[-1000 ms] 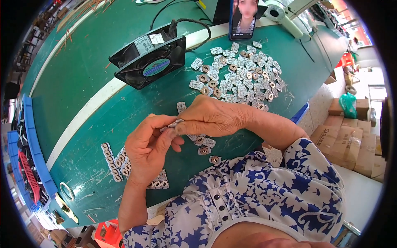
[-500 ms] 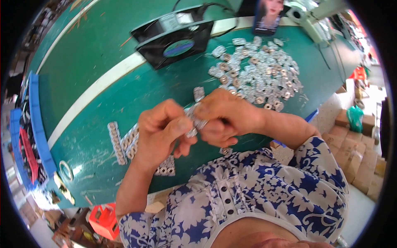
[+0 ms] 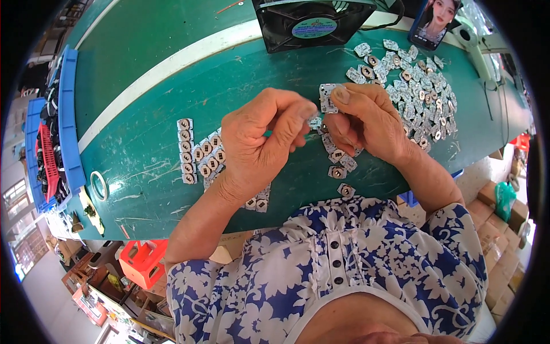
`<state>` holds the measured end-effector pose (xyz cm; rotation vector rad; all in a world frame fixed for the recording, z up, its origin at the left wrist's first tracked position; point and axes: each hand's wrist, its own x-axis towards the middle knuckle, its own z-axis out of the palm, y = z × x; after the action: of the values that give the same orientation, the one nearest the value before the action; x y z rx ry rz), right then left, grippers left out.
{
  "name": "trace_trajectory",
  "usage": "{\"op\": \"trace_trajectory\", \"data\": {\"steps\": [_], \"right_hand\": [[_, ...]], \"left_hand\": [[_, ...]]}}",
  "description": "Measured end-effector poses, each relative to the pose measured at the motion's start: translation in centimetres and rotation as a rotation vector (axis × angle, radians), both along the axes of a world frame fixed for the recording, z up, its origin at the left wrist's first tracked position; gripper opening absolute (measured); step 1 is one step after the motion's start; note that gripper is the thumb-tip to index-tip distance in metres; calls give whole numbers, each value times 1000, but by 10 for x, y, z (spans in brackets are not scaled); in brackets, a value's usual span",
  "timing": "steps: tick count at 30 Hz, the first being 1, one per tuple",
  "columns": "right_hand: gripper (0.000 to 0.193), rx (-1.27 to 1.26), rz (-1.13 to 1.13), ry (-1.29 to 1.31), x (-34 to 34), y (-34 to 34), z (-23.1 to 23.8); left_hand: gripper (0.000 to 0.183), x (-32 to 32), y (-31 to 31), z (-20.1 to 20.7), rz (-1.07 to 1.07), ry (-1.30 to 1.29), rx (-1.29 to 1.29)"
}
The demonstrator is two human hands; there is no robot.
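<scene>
In the head view my right hand (image 3: 369,117) pinches a small white circuit board (image 3: 328,98) between thumb and fingers, holding it above the green table. Left of it, my left hand (image 3: 266,129) has thumb and forefinger drawn together; whatever they hold, if anything, is hidden. Another small white piece (image 3: 315,122) shows between the two hands, and I cannot tell whether it is held. Below my right hand lie a few loose boards (image 3: 337,172). Beside my left forearm, more boards stand lined up in neat strips (image 3: 186,150), partly covered by the arm.
A big heap of similar boards (image 3: 427,94) spreads over the right of the green table (image 3: 137,172). Beyond it are a black fan (image 3: 312,28) and a propped phone (image 3: 433,26). Blue bins (image 3: 70,114) and a tape ring (image 3: 98,186) sit left; a red stool (image 3: 143,264) stands below.
My hands were together over small boards and are now apart, with a single board showing clearly in my right hand. The whole view has shifted, so table items appear farther right and higher.
</scene>
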<state>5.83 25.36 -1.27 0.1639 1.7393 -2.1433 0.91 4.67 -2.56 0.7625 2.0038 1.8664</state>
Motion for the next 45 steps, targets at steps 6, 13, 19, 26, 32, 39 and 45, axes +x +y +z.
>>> {"op": "trace_trajectory", "data": {"steps": [6,13,19,26,32,39,45], "right_hand": [[47,-20,-29,17,-1,-1,-4],[46,242,31,282,3,-4,-11],[45,228,-48,190,5,-10,-8],[48,216,-111,193,-2,-5,-10],[47,18,-120,188,-2,5,-8],[45,185,-37,235,2,0,-5],[42,269,-88,245,6,-4,2]], "left_hand": [[7,2,7,-6,70,62,59],[18,-3,8,-8,125,661,-150],[18,-7,10,-9,171,668,-147],[24,3,5,-5,-178,795,-232],[19,-3,7,-5,84,672,-153],[25,-4,18,-10,137,698,-66],[23,-6,18,-5,67,785,-119]]}}
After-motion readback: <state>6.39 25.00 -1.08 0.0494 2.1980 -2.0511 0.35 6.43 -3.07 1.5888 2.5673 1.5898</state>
